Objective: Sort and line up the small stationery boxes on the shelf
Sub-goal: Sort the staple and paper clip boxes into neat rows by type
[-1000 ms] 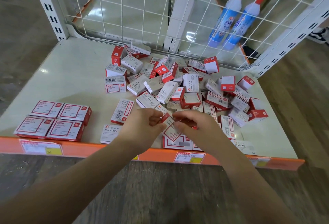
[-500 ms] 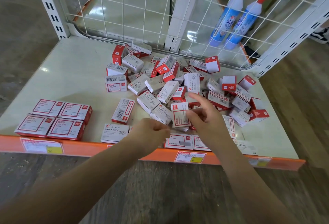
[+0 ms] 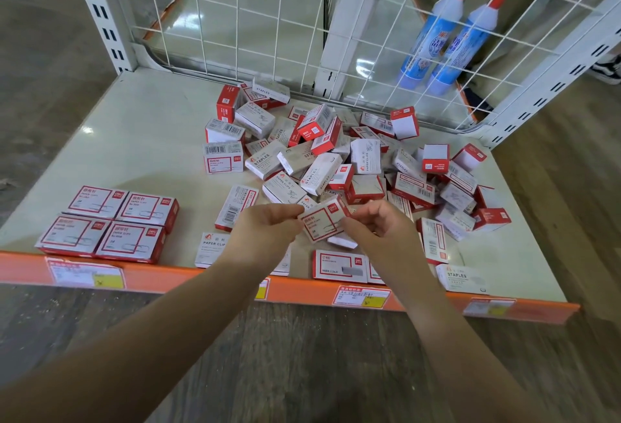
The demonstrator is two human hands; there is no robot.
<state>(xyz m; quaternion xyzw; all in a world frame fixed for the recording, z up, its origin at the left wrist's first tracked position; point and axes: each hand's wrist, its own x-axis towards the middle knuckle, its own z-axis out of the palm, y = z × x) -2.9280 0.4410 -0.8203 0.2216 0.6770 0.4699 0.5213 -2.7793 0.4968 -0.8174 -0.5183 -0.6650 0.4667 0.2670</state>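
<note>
A red-and-white paper clip box [image 3: 322, 222] is held between both hands just above the shelf front. My left hand [image 3: 265, 232] pinches its left end and my right hand [image 3: 379, 224] pinches its right end. Behind them lies a loose pile of small red and white stationery boxes [image 3: 336, 157]. At the front left several red-framed paper clip boxes [image 3: 107, 222] lie flat in a neat block. A white paper clips box [image 3: 211, 248], a red-framed staples box [image 3: 339, 264] and a white staples box [image 3: 465, 278] lie along the front edge.
The cream shelf [image 3: 141, 133] has an orange front rail [image 3: 302, 291] with price labels and a white wire grid [image 3: 268, 19] at the back. Two blue bottles with red caps [image 3: 443, 36] stand behind the grid. Wooden floor lies below.
My right hand picked a red-framed box out of the pile and brought it toward me. My left hand rose from the shelf front and took its other end.
</note>
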